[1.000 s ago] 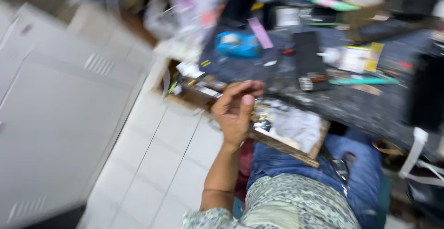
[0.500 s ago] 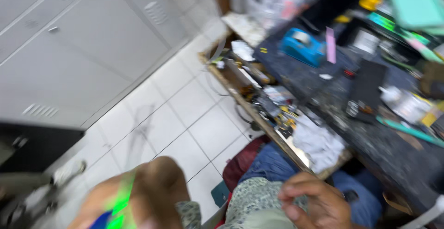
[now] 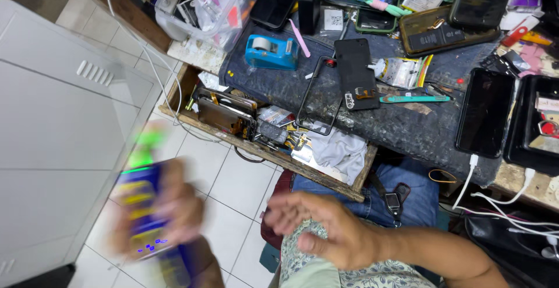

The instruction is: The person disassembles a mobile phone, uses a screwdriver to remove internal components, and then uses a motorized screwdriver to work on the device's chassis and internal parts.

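Note:
My left hand (image 3: 177,212) is at the lower left, closed around a blue can with a green top (image 3: 138,203); both are blurred by motion over the white floor tiles. Above my lap, my right hand (image 3: 326,230) is held with fingers apart, palm turned sideways, holding nothing. It hangs just below the open wooden drawer (image 3: 326,178) of the workbench. A dark phone back with an opened frame (image 3: 355,73) lies on the denim-covered bench top (image 3: 396,125) above the drawer.
The drawer holds phone parts and a white cloth (image 3: 343,151). On the bench are a blue tape dispenser (image 3: 271,51), several black phones (image 3: 486,110), a teal tool (image 3: 414,98) and white cables (image 3: 501,206). A grey cabinet (image 3: 52,125) stands at left.
My right hand has left the drawer and now hangs open over my lap. My left hand has come up at lower left with the blue can. The view has swung back to the bench.

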